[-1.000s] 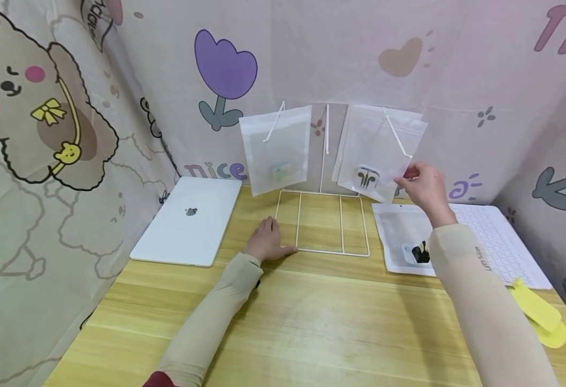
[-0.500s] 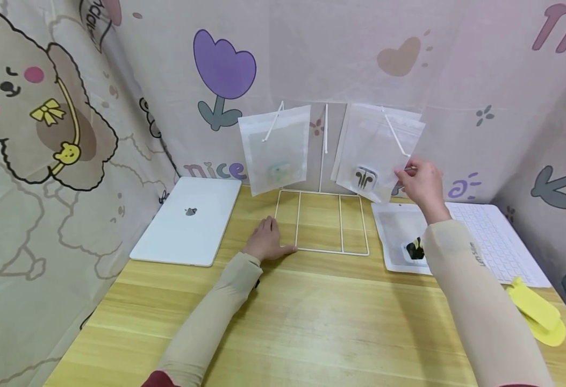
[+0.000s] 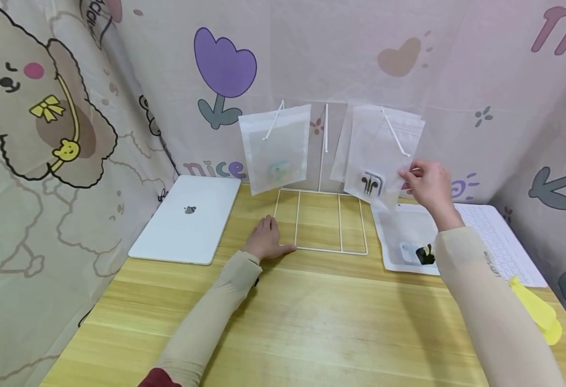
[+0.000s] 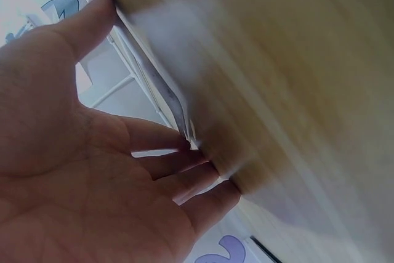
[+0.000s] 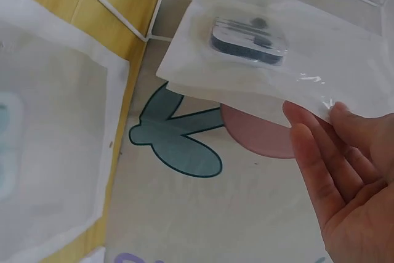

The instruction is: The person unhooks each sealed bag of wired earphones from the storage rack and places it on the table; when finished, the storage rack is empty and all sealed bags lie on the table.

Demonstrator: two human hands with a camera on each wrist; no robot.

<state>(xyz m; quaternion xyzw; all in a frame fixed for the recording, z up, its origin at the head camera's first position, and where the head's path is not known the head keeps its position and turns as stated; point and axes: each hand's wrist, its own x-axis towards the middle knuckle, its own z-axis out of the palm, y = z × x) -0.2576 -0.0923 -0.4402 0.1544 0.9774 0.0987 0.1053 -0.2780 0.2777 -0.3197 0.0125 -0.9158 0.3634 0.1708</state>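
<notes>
A white wire display rack (image 3: 331, 251) stands against the back wall, its hooks sticking out toward me. My left hand (image 3: 265, 239) rests at the front left of the rack's base, thumb and fingertips touching down around the wire and tabletop. On the right hook hangs a translucent zip bag (image 3: 384, 137) holding wired earphones (image 3: 372, 184) in a small case. Between thumb and fingers, my right hand (image 3: 430, 185) pinches this bag's right edge. Behind it shows the edge of another bag. The left hook carries one more zip bag (image 3: 283, 134) with a pale greenish item inside.
A white laptop (image 3: 186, 215) lies at the left. On the table's right side, a flat zip bag (image 3: 394, 231) overlaps a white keyboard (image 3: 495, 236). A yellow flat item (image 3: 536, 309) lies near the right edge. Patterned cloth walls enclose the back and sides.
The front bag's lower part has swung right, away from the bag behind it, as my right hand shifts slightly right with its edge. My left hand has stayed put.
</notes>
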